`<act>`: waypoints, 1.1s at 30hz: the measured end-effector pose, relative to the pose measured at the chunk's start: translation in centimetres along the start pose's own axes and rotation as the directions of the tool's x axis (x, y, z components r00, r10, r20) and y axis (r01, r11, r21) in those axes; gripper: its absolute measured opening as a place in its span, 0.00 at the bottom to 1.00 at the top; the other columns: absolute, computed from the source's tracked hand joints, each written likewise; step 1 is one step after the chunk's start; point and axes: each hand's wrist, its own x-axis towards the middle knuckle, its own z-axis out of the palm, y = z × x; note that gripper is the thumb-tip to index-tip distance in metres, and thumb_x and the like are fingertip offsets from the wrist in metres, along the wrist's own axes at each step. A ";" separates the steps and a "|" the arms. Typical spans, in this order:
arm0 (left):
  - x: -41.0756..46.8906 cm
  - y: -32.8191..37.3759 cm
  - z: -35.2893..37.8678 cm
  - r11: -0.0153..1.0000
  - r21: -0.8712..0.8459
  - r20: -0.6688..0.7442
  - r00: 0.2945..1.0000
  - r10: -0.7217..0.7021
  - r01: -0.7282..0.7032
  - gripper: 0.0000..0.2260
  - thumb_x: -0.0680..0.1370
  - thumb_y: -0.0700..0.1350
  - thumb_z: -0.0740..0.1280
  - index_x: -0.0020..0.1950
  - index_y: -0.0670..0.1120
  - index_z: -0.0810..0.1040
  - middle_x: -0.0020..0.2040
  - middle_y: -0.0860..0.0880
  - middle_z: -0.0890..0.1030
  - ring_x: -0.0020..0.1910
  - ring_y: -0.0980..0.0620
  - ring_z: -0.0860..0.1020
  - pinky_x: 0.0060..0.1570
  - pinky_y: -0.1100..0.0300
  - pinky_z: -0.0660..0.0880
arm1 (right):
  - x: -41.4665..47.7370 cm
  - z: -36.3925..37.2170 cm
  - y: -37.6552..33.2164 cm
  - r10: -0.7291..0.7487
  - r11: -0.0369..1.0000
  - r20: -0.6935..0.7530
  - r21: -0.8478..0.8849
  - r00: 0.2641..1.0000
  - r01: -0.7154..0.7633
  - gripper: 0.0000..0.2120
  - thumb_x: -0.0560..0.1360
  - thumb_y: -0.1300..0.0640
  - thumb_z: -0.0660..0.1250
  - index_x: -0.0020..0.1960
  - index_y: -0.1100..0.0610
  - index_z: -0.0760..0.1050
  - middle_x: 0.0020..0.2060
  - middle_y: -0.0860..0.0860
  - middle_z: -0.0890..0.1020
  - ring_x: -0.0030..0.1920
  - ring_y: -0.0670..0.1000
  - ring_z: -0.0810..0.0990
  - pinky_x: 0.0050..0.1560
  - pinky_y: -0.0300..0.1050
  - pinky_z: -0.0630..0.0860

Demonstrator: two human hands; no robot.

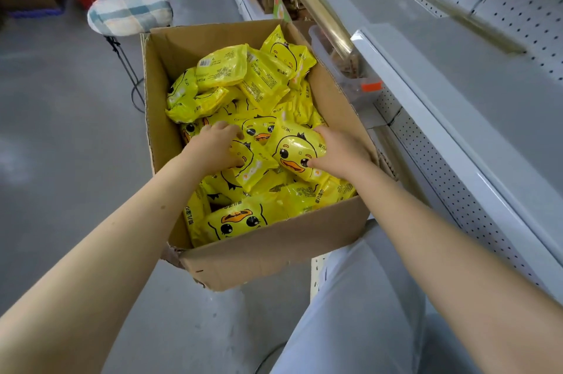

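the open box, just left of the shelf, is heaped with yellow duck packs. the left hand curls round the mid pack; the right hand clamps the right pack touching it, both on top of the heap.

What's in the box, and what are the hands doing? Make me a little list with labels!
box: open cardboard box beside the shelf
inside: a pile of yellow duck packs
left hand: grips a duck pack
right hand: grips a second duck pack
nearby: checked stool behind the box
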 end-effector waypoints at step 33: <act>0.8 -1.0 0.4 0.979 -0.200 0.246 0.966 0.075 -0.025 0.31 0.69 0.61 0.71 0.67 0.51 0.70 0.50 0.53 0.75 0.45 0.53 0.73 0.43 0.59 0.70 | 0.8 1.6 0.6 -0.076 0.997 0.085 -0.013 0.993 0.078 0.30 0.71 0.42 0.66 0.70 0.51 0.67 0.64 0.50 0.75 0.64 0.56 0.70 0.63 0.50 0.65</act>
